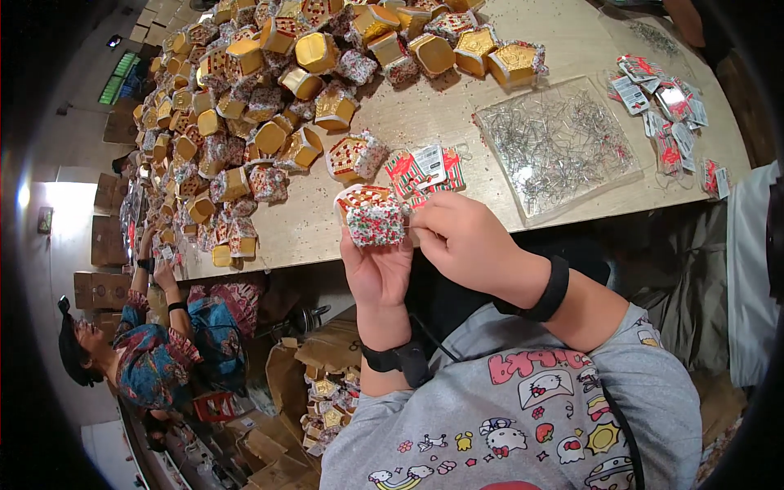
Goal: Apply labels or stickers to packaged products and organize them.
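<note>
Just over the table's front edge, my left hand (pixel 378 273) holds up a small house ornament (pixel 377 224) from below. Its roof is coated in white, red and green sprinkles, and a gold wall with red and white trim shows behind. My right hand (pixel 461 237) is closed in a pinch at the ornament's right side; whatever is between its fingertips is too small to make out. Right behind lie several red, green and white tags (pixel 429 167), partly covered by my right hand. Another house ornament (pixel 355 157) rests on the table beside these tags.
A big heap of house ornaments (pixel 269 135) fills the table's left and far side. To the right sit a clear shallow tray (pixel 535 214) of thin wire hooks and more tags (pixel 674 102). A co-worker (pixel 175 343) is at the left, near an open carton (pixel 282 384) with ornaments.
</note>
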